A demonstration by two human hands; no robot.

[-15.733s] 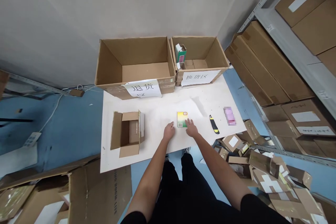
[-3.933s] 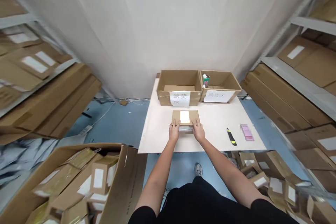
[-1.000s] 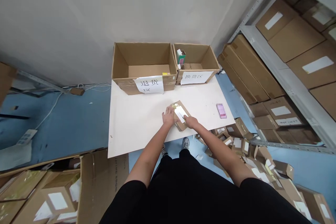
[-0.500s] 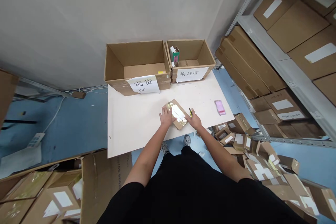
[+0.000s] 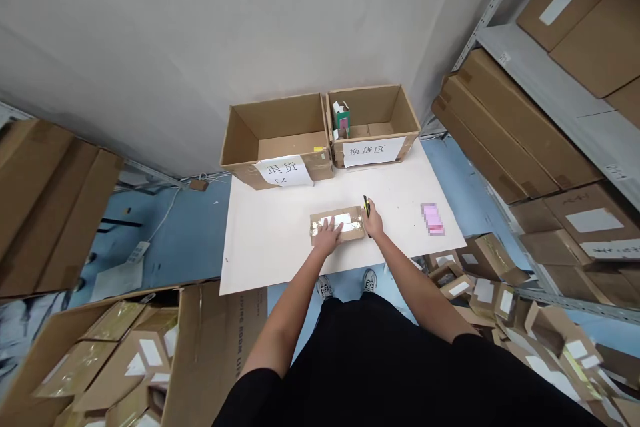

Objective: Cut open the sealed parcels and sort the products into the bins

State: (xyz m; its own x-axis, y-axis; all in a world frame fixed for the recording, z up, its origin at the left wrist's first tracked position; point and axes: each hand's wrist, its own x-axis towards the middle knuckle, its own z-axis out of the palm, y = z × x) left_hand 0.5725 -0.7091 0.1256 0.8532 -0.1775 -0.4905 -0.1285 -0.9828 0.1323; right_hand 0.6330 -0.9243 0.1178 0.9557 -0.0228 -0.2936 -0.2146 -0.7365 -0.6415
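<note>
A small taped cardboard box (image 5: 354, 229) with a white label lies lengthwise on the white table (image 5: 270, 247). My left hand (image 5: 329, 235) rests flat on its top, fingers spread over the label. At the box's right end, my right hand (image 5: 373, 221) is closed around a black and yellow utility knife (image 5: 367, 206), whose tip points away from me. Whether the knife's blade touches the box I cannot tell. To the right on the table lies a pink item (image 5: 433, 219), blurred out in the picture.
Two open cardboard boxes with paper signs, a larger one (image 5: 320, 165) and a smaller one (image 5: 407, 147), stand at the table's back. Loose cartons (image 5: 493, 260) pile up at the right. A big carton (image 5: 200, 353) holding boxes is at lower left. Shelving (image 5: 535, 57) rises on the right.
The small box has turned from slanted to nearly crosswise. My left hand has moved from its left edge onto its top; my right hand with the knife is now at its right end.
</note>
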